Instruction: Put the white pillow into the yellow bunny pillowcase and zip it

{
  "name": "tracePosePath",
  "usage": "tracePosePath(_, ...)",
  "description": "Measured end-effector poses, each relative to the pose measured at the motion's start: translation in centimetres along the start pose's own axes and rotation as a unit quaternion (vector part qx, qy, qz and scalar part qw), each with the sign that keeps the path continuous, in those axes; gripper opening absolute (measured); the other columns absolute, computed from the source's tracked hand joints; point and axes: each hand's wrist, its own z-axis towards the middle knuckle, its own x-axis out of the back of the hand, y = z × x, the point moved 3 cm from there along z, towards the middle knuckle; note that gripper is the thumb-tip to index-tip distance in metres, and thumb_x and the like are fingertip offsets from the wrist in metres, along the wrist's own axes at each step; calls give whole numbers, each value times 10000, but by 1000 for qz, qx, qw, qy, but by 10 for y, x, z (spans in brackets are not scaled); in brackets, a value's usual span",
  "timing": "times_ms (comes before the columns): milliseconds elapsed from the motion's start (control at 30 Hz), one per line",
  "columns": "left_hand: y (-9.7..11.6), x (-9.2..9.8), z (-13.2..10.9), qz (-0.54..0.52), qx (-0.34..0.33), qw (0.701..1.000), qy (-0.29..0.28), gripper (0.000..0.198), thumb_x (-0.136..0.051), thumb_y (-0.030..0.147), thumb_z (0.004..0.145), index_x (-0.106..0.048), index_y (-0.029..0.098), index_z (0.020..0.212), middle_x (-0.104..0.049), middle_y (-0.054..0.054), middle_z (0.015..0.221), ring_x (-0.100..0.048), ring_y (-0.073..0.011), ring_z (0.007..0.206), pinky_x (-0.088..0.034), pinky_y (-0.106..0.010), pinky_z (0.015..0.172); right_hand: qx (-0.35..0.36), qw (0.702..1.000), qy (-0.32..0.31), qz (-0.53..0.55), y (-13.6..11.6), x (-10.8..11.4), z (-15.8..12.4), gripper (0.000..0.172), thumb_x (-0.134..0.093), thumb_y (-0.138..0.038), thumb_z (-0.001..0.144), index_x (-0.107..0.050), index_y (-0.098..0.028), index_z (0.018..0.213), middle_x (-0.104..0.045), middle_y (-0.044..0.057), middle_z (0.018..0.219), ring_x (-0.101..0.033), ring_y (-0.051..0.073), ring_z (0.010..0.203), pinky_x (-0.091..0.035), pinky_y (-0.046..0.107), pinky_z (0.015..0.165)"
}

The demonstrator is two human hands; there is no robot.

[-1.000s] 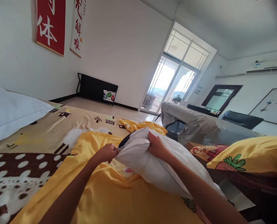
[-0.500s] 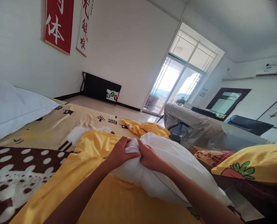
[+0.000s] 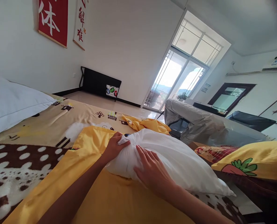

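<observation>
A plump white pillow [image 3: 176,155] lies in front of me, partly over a spread yellow pillowcase-like cloth [image 3: 101,199]. My left hand [image 3: 115,146] pinches the pillow's near-left corner, its fingers closed on the white fabric. With fingers stretched out, my right hand [image 3: 152,168] rests flat against the pillow's near side. Just beyond the pillow is a crumpled yellow cloth [image 3: 150,125]. Beneath everything runs a patterned blanket [image 3: 82,115] in beige, brown and white.
Another white pillow [image 3: 14,105] lies at the left. At the right, a yellow carrot-print pillow [image 3: 257,160] sits by a cardboard box. Plastic-covered furniture [image 3: 199,121] stands beyond. A black folded frame [image 3: 98,82] leans on the far wall near a glass door [image 3: 176,71].
My right hand has let go of the pillow's bunched corner and moved down and right, opening flat on its side. My left hand has shifted slightly left, still pinching the corner.
</observation>
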Motion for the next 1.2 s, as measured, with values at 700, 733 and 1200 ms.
tracePosePath(700, -2, -1, -8, -173, 137, 969, 113, 371, -691, 504, 670, -618, 144, 719, -534, 15, 644, -450, -116, 620, -347, -215, 557, -126, 975, -110, 143, 56, -9, -30, 461, -635, -257, 709, -609, -197, 1165, -671, 67, 1114, -590, 273, 1028, -438, 402, 900)
tracePosePath(733, -3, -2, -8, -175, 137, 967, 122, 371, -691, 502, 671, -608, 143, 713, -517, 18, 634, -436, -110, 611, -342, -213, 551, -115, 990, -38, 73, 46, -8, -36, 513, -586, -194, 731, -560, -180, 1243, -634, 100, 1202, -555, 291, 1111, -397, 443, 959)
tracePosePath(1200, -4, -10, -12, -216, 172, 946, 170, 459, -727, 554, 597, -500, 156, 605, -448, 45, 559, -388, -82, 534, -317, -203, 490, -68, 983, 154, 68, 49, -43, 37, 394, -357, -338, 933, -593, -125, 1166, -688, 105, 868, -614, 213, 811, -434, 345, 785)
